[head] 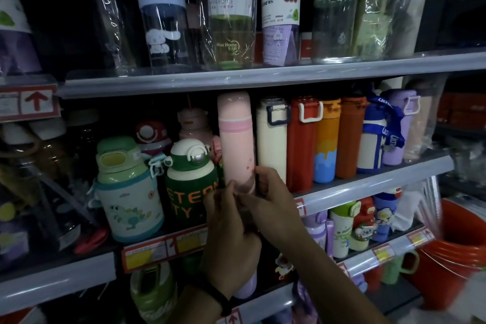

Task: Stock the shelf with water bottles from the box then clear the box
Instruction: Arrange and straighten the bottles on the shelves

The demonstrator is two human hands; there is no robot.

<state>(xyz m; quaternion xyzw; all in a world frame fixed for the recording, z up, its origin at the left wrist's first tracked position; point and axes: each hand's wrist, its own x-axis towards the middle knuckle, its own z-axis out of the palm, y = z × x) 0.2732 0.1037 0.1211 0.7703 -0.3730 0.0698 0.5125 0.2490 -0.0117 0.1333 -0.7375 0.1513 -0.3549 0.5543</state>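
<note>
Loads of bottles crowd the middle shelf, and the tall pink bottle stands upright in that row, rising straight up from the fingers, with the left hand and right hand both gripping its base, fingertips curled round either side.

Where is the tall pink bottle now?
Head view, centre: the pink bottle is at the middle shelf, between the green bottle and the cream bottle, its base gripped by the left hand and right hand.
</note>
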